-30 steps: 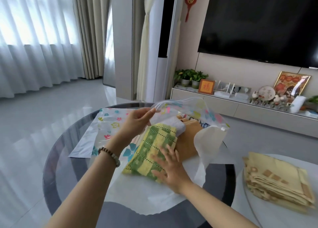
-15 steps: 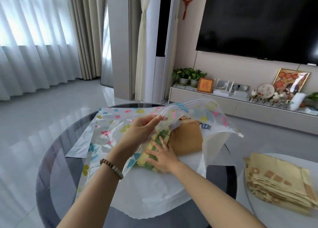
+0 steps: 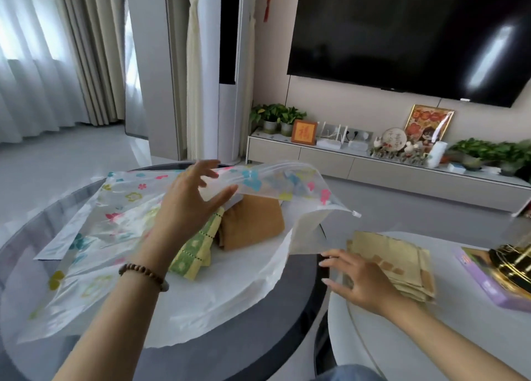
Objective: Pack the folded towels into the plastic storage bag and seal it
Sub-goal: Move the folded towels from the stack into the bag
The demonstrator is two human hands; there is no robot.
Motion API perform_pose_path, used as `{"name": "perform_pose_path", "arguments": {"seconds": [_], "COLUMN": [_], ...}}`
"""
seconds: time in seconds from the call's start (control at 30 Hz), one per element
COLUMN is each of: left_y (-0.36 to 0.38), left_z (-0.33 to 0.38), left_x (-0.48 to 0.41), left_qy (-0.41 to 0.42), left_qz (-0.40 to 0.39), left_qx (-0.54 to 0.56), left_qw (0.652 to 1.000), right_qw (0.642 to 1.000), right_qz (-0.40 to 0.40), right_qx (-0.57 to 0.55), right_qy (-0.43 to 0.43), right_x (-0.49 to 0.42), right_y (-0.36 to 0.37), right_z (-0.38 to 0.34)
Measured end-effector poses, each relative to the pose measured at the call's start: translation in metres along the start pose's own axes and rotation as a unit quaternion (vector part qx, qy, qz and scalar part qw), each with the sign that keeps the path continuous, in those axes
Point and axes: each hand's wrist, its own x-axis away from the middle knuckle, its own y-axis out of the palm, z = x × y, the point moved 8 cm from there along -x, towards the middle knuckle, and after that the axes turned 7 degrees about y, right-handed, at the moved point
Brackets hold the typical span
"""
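Observation:
A clear plastic storage bag [image 3: 103, 225] printed with coloured flowers lies on the round dark glass table [image 3: 258, 349], its mouth facing right. Inside it sit a green-and-yellow checked towel [image 3: 195, 251] and a folded tan towel [image 3: 253, 225]. My left hand [image 3: 192, 202] holds up the bag's upper flap between thumb and fingers, keeping the mouth agape. My right hand [image 3: 359, 283] is spread, fingers apart, touching the edge of a stack of yellow patterned towels [image 3: 393, 260] on the white table at the right.
The white side table [image 3: 402, 337] also carries a purple box [image 3: 494, 283] with a dark gold object on it. A white zipper slider [image 3: 356, 214] sits at the bag's right corner. Behind are a TV cabinet [image 3: 373, 168], plants and curtains.
My right hand has left the green towel inside the bag and moved right onto the yellow towel stack. The green towel now lies deeper in the bag. My left hand still lifts the flap.

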Motion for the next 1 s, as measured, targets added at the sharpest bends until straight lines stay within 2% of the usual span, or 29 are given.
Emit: {"name": "perform_pose_path", "arguments": {"seconds": [0.1, 0.17, 0.27, 0.37, 0.47, 0.63, 0.73, 0.8, 0.87, 0.93, 1.0], "left_y": [0.029, 0.077, 0.172, 0.268, 0.333, 0.393, 0.414, 0.422, 0.426, 0.426, 0.42], "left_z": [0.074, 0.113, 0.137, 0.134, 0.126, 0.108, 0.096, 0.091, 0.085, 0.083, 0.082], "left_x": [0.002, 0.01, 0.031, 0.06, 0.081, 0.088, 0.097, 0.103, 0.104, 0.102, 0.101], "left_qy": [0.142, 0.181, 0.135, 0.026, -0.064, -0.179, -0.199, -0.21, -0.208, -0.2, -0.237], "left_qz": [0.046, -0.027, -0.191, -0.352, -0.434, -0.417, -0.431, -0.437, -0.43, -0.422, -0.406], "left_qx": [-0.043, 0.0, 0.069, 0.106, 0.122, 0.148, 0.153, 0.165, 0.151, 0.144, 0.201], "left_qw": [0.988, 0.983, 0.97, 0.93, 0.89, 0.879, 0.867, 0.858, 0.866, 0.873, 0.86], "right_qw": [0.994, 0.984, 0.968, 0.944, 0.926, 0.911, 0.898, 0.901, 0.913, 0.92, 0.922], "right_qz": [0.006, -0.015, -0.054, -0.015, 0.017, -0.062, -0.132, -0.154, -0.166, -0.182, -0.193], "right_qx": [-0.027, -0.029, -0.03, -0.081, -0.131, -0.092, -0.057, -0.012, 0.024, 0.026, -0.015], "right_qy": [0.108, 0.172, 0.243, 0.318, 0.353, 0.397, 0.415, 0.404, 0.373, 0.346, 0.336], "right_x": [0.025, 0.035, 0.045, 0.047, 0.035, 0.012, 0.0, -0.008, -0.017, -0.02, -0.019], "right_y": [-0.015, -0.017, -0.013, -0.018, -0.026, -0.017, -0.004, -0.003, -0.006, -0.01, -0.024], "right_z": [0.07, 0.113, 0.162, 0.2, 0.223, 0.263, 0.285, 0.293, 0.292, 0.284, 0.272]}}
